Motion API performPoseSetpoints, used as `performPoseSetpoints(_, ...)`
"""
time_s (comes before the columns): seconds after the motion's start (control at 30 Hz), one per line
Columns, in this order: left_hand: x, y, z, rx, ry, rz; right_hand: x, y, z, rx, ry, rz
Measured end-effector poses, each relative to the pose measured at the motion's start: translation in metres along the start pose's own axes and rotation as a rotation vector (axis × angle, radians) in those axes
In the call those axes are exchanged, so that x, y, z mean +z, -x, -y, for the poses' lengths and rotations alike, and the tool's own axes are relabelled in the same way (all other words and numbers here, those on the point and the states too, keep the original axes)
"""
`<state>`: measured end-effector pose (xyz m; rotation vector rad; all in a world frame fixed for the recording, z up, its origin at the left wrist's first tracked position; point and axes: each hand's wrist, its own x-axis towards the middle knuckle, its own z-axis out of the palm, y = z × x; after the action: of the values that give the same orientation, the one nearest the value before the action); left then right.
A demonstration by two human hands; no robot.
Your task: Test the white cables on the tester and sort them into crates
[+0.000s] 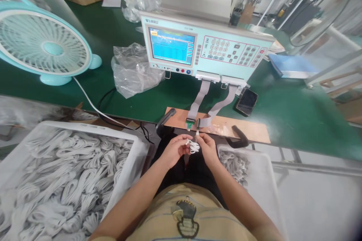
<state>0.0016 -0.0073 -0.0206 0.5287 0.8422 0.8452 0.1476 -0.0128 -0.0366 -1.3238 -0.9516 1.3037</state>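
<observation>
One head-worn view looks forward and steeply down, close above the forearms, taking in the bench.

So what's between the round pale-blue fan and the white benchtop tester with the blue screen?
A crumpled clear plastic bag, lying on the green tabletop. Head view shows it, fan to its left, tester to its right.

two bare forearms reaching forward from the lower edge and converging, left hand point(177, 150) with fingers curled and thumb toward the fingertips, right hand point(206, 146) just beside it, fingers bent in a pinch, both wrists nearly straight
</observation>
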Motion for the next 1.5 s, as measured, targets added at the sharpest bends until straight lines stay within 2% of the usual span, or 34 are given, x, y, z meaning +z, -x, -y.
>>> performPoseSetpoints(0.13, -0.005, 0.008, -0.010, -0.033, 0.034, 0.107, 0.005, -0.001, 0.003, 0.116, -0.171, -0.016)
performPoseSetpoints(0.3, -0.006, 0.000, -0.004, 0.119, -0.258, -0.056, 0.011, -0.005, 0.006, 0.208, -0.310, -0.071)
performPoseSetpoints(0.47, -0.006, -0.013, -0.002, 0.330, -0.648, -0.076, 0.006, -0.008, 0.005, 0.210, -0.280, -0.007)
performPoseSetpoints(0.57, -0.002, -0.015, -0.002, 0.439, -0.689, -0.138, 0.001, -0.010, 0.005, 0.212, -0.221, 0.034)
performPoseSetpoints(0.7, 0.004, -0.018, 0.000, 0.505, -0.704, -0.213, -0.002, -0.011, 0.006, 0.211, -0.204, 0.039)
performPoseSetpoints(0.9, 0.005, -0.021, 0.004, 0.522, -0.680, -0.268, -0.001, -0.011, 0.009, 0.203, -0.199, 0.029)
performPoseSetpoints(1.3, 0.011, -0.026, 0.019, 0.433, -0.500, -0.358, -0.001, -0.012, 0.007, 0.207, -0.209, 0.018)
performPoseSetpoints(1.43, 0.013, -0.031, 0.024, 0.435, -0.519, -0.371, 0.001, -0.012, 0.010, 0.219, -0.217, 0.012)
performPoseSetpoints(1.5, 0.013, -0.024, 0.021, 0.427, -0.593, -0.367, 0.001, -0.011, 0.010, 0.221, -0.221, -0.015)
